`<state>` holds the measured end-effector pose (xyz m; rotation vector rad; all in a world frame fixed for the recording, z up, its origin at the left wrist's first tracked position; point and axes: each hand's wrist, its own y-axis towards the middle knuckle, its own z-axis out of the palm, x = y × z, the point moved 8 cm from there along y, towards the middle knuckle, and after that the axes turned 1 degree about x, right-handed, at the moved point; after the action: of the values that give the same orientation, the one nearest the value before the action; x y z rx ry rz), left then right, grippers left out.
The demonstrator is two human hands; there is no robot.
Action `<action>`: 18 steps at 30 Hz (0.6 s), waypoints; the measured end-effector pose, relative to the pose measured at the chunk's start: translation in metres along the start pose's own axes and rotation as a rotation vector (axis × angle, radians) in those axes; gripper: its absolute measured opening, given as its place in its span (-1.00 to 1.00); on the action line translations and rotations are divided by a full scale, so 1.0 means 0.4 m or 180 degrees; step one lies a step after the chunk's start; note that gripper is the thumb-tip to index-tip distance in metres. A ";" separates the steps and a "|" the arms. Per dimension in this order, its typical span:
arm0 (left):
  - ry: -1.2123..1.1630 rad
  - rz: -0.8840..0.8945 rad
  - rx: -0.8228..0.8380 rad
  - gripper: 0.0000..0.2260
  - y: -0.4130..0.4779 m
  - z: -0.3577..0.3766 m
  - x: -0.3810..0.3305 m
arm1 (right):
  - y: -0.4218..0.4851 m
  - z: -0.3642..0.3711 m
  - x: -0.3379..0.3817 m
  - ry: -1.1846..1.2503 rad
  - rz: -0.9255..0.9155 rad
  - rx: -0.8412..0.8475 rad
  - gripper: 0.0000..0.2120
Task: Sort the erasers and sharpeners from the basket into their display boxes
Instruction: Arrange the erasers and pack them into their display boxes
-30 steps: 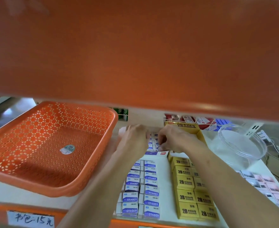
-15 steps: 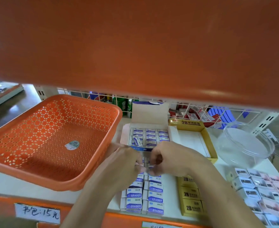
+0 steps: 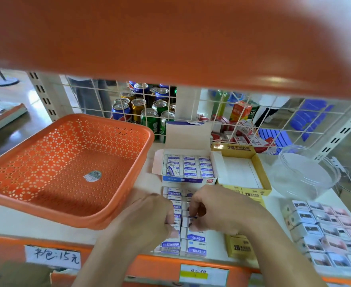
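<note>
L hand [image 3: 149, 222]: fingers curled, pinching the left column of blue erasers [image 3: 195, 243] on the shelf [image 3: 35, 223].
R hand [image 3: 218, 210]: fingers curled too, pinching the same rows from the right. Pc count in the grip: can't tell, fingers cover it.
Blue erasers, where: two columns on the shelf, btw the blue box [image 3: 189, 180] and the shelf's front edge, under both hands.
Basket [image 3: 108, 221]: nothing in it but a sticker, so unloading looks done.
Blue box: lid up, three columns approx full. One tilted eraser [image 3: 171, 169] at front-left needs seating.
Yellow box [image 3: 243, 172]: open and empty, touching the blue box on its right.
2B erasers [image 3: 241, 247]: yellow, on the shelf in front of the yellow box, partly behind my R forearm. None boxed yet.
Sharpeners [image 3: 326, 230]: the pink/white packs far right are prob these, laid in rows on the shelf. No display box for them in view.
Clear tub [image 3: 303, 172]: near them, looks empty.
Progress: roughly mid-task. Sorting done, boxing mostly left.
</note>
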<state>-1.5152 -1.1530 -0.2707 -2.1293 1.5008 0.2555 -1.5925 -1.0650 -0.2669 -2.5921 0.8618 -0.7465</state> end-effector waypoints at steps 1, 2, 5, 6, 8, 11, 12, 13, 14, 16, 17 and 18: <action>-0.0008 -0.0006 -0.0022 -0.83 -0.002 0.001 -0.001 | -0.002 0.002 0.001 0.0017 -0.0016 -0.0020 -0.89; -0.0014 -0.0004 -0.0043 -0.84 -0.005 0.001 -0.002 | -0.004 0.004 0.002 0.0032 -0.0025 -0.0042 -0.91; 0.0108 -0.0032 -0.0188 -0.85 -0.011 0.001 -0.004 | -0.008 0.009 0.000 0.0046 -0.0050 -0.0112 -0.92; 0.0146 -0.0041 -0.0243 -0.85 -0.009 0.001 -0.001 | -0.009 0.008 0.000 0.0043 -0.0081 -0.0153 -0.91; 0.0105 -0.0062 -0.0293 -0.84 -0.009 0.000 0.004 | -0.010 0.007 0.003 0.0065 -0.0140 -0.0240 -0.88; 0.0053 -0.0029 -0.0193 -0.84 -0.002 0.006 0.005 | -0.005 0.007 0.001 0.0158 -0.0196 -0.0366 -0.88; 0.0043 -0.0029 -0.0155 -0.83 0.001 0.006 0.006 | -0.003 0.006 0.001 0.0181 -0.0235 -0.0424 -0.89; -0.0012 -0.0036 -0.0133 -0.83 0.004 0.005 0.008 | -0.003 0.003 0.001 0.0213 -0.0277 -0.0483 -0.89; -0.0081 -0.0027 -0.0140 -0.85 0.008 0.000 0.009 | -0.003 0.000 0.000 0.0254 -0.0306 -0.0529 -0.88; -0.0113 0.0057 -0.0295 -0.90 0.018 -0.019 0.003 | -0.001 -0.013 -0.003 0.0391 -0.0327 -0.0645 -0.85; -0.0092 0.0125 -0.0433 -0.92 0.026 -0.031 -0.003 | 0.003 -0.024 -0.007 0.0488 -0.0323 -0.0749 -0.86; -0.0071 0.0205 -0.0611 -0.94 0.036 -0.047 -0.011 | 0.008 -0.039 -0.013 0.0577 -0.0312 -0.0892 -0.88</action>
<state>-1.5326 -1.1627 -0.2572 -2.2190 1.5896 0.4618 -1.6064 -1.0661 -0.2577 -2.8638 0.9583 -0.9624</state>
